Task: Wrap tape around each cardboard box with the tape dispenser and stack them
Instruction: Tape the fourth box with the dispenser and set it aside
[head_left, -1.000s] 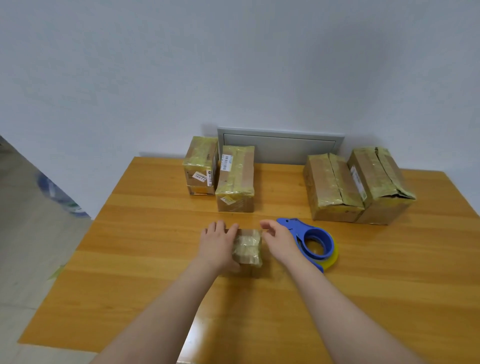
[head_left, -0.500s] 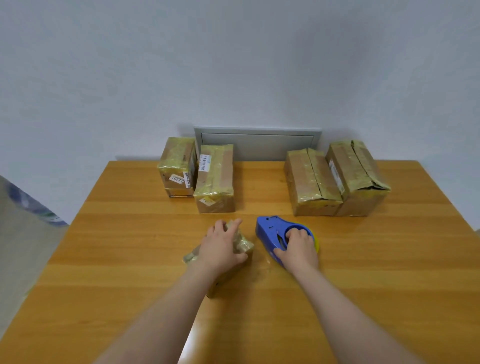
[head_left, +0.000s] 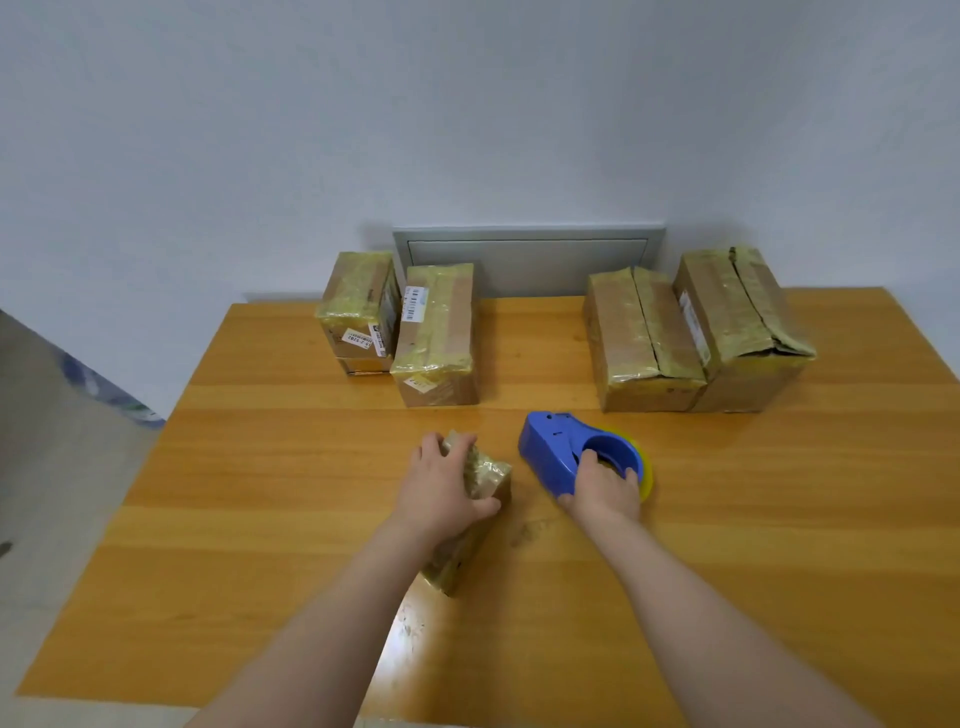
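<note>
Our left hand (head_left: 441, 488) grips the small oblong brown cardboard box (head_left: 485, 475) from above, fingers curled over its far edge, thumb on the near side. The box lies slantwise on the glossy orange wooden table (head_left: 260, 467), a little left of centre. Our right hand (head_left: 605, 488) is clamped on the blue plastic tape dispenser (head_left: 550, 449), fingers hooked into its ring, at three o'clock from the box and apart from it.

The box looks light and is skinned in wrinkled, shiny tape, so we judge it could skid or twist on the polished wood once tape is dragged across it. We cannot see the free tape end. If it has stuck back onto the yellowish tape roll (head_left: 647, 467), the first pull may grab nothing.

Stacking has its own hazard. The two taped cardboard boxes (head_left: 439, 338) at eleven o'clock have fairly flat tops. The two larger taped cardboard boxes (head_left: 644, 343) at one o'clock are crumpled, and the right one's flaps are split and bulging. That makes a poor seat for anything set above.
</note>
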